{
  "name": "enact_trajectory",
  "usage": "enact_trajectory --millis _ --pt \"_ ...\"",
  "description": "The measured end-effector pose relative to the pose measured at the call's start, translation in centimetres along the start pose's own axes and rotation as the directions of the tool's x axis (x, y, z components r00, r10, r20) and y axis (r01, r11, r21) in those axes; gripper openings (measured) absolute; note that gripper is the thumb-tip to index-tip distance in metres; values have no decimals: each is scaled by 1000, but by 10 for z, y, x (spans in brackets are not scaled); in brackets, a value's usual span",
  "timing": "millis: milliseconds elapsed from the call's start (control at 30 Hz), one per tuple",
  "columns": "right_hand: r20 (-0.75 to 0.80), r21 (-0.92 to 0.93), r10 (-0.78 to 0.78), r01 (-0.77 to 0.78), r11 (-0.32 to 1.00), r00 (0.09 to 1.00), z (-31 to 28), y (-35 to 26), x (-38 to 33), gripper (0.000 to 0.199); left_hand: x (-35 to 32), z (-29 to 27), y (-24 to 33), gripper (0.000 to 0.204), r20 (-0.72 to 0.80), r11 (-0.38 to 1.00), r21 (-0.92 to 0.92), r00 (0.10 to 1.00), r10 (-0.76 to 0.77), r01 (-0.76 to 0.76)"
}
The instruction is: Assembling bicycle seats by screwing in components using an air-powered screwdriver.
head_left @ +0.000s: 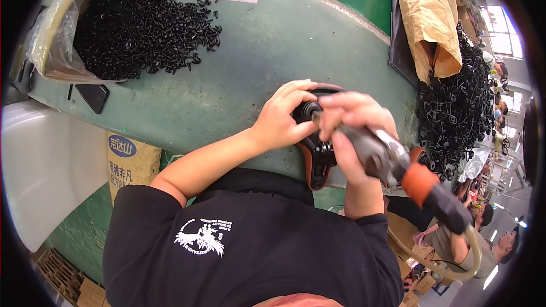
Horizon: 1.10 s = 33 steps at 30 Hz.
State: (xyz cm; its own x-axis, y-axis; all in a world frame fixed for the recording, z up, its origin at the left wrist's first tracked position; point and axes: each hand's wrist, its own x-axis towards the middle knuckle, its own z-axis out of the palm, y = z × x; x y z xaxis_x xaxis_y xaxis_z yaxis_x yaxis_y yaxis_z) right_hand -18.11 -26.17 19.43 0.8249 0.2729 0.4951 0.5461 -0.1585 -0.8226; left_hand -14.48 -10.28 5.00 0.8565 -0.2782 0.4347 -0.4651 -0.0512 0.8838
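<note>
A bicycle saddle (318, 166) with a black underside and brown rim lies upside down at the near edge of the green table (273, 51). My left hand (284, 116) presses on it from the left, fingers on the black parts at its top. My right hand (355, 131) grips a grey pneumatic screwdriver (392, 162) with an orange collar and a hose trailing to the lower right. The tool's tip points at the saddle's underside, between my two hands.
A heap of small black screws (142, 28) spills from a plastic-lined bag at the far left. A pile of black wire springs (455, 96) lies at the right, under a brown paper sack (429, 17). A dark phone (92, 96) lies at the left. Other people work at the lower right.
</note>
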Motion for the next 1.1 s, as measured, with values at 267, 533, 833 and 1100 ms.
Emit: enact_trajectory --millis 267,533,833,1100 --pt "-310 229 -22 97 969 950 -24 -51 -24 27 47 -132 -26 22 -4 604 796 998 64 -35" --pt "-387 253 8 98 963 922 -37 -52 -54 29 68 -148 -52 15 101 539 840 994 -33 -67" --pt "-433 394 -254 435 810 865 -49 -69 -65 37 13 -11 75 19 670 350 -678 739 -69 647" --pt "-510 284 -168 349 893 844 -51 -79 -86 30 22 9 76 19 705 523 -605 710 2 600"
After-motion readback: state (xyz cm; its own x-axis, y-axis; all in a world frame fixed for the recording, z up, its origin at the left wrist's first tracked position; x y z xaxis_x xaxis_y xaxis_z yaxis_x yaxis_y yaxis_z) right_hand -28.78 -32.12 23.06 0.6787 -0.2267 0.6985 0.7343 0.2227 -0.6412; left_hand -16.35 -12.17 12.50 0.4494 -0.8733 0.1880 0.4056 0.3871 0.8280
